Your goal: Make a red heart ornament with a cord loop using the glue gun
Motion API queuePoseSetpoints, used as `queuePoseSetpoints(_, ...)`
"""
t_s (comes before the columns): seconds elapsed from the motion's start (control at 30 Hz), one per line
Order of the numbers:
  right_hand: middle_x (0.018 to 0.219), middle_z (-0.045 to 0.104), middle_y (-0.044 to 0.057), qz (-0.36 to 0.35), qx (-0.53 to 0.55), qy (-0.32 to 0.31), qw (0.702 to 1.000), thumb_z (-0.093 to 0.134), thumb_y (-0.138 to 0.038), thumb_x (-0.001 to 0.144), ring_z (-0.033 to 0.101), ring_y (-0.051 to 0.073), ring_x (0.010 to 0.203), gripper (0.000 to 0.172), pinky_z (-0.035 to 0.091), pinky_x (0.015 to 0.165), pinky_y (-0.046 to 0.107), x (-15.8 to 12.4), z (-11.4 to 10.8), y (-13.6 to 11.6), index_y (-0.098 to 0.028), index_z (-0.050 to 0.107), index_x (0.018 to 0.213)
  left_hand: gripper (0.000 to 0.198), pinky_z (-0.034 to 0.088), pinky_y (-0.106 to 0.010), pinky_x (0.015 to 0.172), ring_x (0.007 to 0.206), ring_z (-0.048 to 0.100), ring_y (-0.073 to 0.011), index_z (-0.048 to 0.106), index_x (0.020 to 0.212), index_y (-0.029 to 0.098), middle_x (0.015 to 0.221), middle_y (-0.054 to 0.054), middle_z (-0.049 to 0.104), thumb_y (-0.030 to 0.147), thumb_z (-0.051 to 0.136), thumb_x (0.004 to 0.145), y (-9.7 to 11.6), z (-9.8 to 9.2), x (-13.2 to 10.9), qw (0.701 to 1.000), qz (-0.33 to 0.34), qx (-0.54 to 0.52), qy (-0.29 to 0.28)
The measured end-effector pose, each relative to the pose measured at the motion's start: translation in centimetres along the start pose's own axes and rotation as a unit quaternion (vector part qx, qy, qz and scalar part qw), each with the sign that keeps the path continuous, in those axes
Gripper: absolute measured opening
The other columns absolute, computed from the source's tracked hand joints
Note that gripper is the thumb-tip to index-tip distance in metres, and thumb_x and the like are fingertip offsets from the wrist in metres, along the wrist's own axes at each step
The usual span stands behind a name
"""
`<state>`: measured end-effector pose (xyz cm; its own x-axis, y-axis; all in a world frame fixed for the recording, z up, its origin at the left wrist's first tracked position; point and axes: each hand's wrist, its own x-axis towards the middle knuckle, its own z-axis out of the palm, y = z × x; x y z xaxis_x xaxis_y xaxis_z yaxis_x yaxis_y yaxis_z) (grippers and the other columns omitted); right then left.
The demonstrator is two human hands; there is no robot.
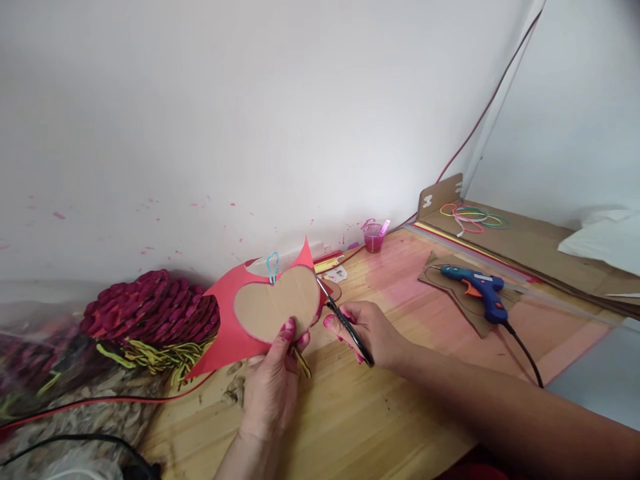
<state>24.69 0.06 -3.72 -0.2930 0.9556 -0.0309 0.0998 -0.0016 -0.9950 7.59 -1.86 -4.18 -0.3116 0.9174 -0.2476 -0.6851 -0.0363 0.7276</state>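
My left hand is closed on a heart-shaped piece of cardboard, thumb on its face and fingers behind. Red paper lies behind the heart and sticks out past its left side and top. At the heart's top notch stands a light blue loop. Yellow-green strands hang below my left fingers. My right hand grips black-handled scissors, their blades against the heart's right edge. How far the blades are apart cannot be made out. Pink stains show on my fingertips.
A blue glue gun lies on a cardboard piece at the right. A cup of pink liquid stands by the wall. Dark pink layered pieces and cables are at the left. Coloured cords lie on cardboard at the back right.
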Motion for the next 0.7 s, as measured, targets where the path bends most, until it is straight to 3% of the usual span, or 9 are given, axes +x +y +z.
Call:
queuePoseSetpoints(0.27, 0.048, 0.037, -0.008, 0.009, 0.004, -0.005, 1.0, 0.072, -0.057, 0.078, 0.041, 0.007, 0.035, 0.049, 0.036, 0.032, 0.019, 0.1, -0.1, 0.0, -0.019, 0.045, 0.061, 0.032, 0.06, -0.02, 0.055, 0.065, 0.069, -0.0114, 0.076, 0.09, 0.011, 0.092, -0.006, 0.077, 0.014, 0.089, 0.061, 0.8, -0.4, 0.4, 0.999, 0.032, 0.016, -0.03)
queuePoseSetpoints(0.7, 0.048, 0.043, -0.007, -0.009, -0.008, -0.009, 1.0, 0.066, -0.059, 0.083, 0.045, 0.008, 0.035, 0.048, 0.036, 0.033, 0.019, 0.7, -0.9, 0.2, -0.018, 0.051, 0.063, 0.047, 0.06, -0.02, 0.054, 0.075, 0.069, -0.0136, 0.074, 0.107, 0.014, 0.109, -0.009, 0.074, 0.018, 0.089, 0.063, 1.1, -0.4, 0.4, 0.992, 0.044, 0.095, -0.072)
